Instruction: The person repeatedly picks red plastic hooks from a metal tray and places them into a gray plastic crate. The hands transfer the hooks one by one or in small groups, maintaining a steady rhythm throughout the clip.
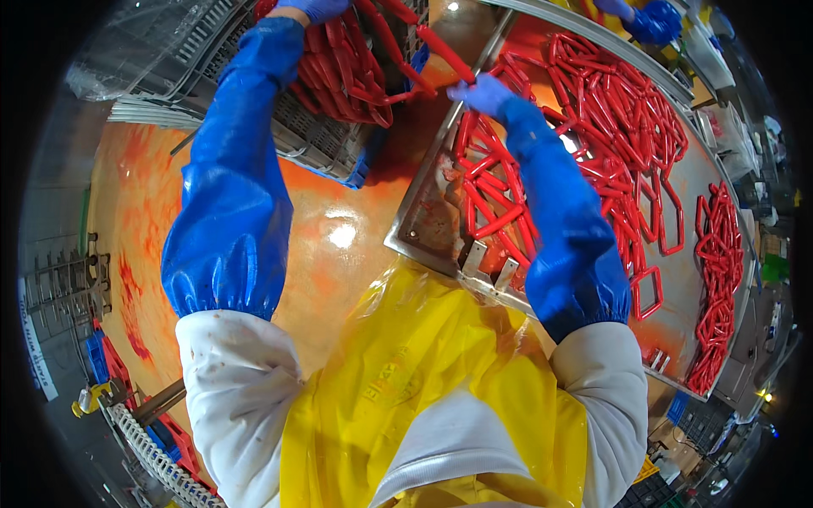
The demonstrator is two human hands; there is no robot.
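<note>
My right hand, in a thin purple glove, grips a string of red sausage links over the left edge of the steel table. At the top edge of the picture is my gloved left hand, partly cut off, above a hanging bundle of red links. Its fingers are hidden, so its hold is unclear. The bundle lies against a stack of plastic crates. More linked sausages are heaped on the table, beyond and under my right forearm.
A narrow pile of links lies along the table's right side. Metal brackets stand at the near edge. Across the table shows a co-worker's blue sleeve. Clear plastic film drapes at upper left. The orange floor is wet and red-stained.
</note>
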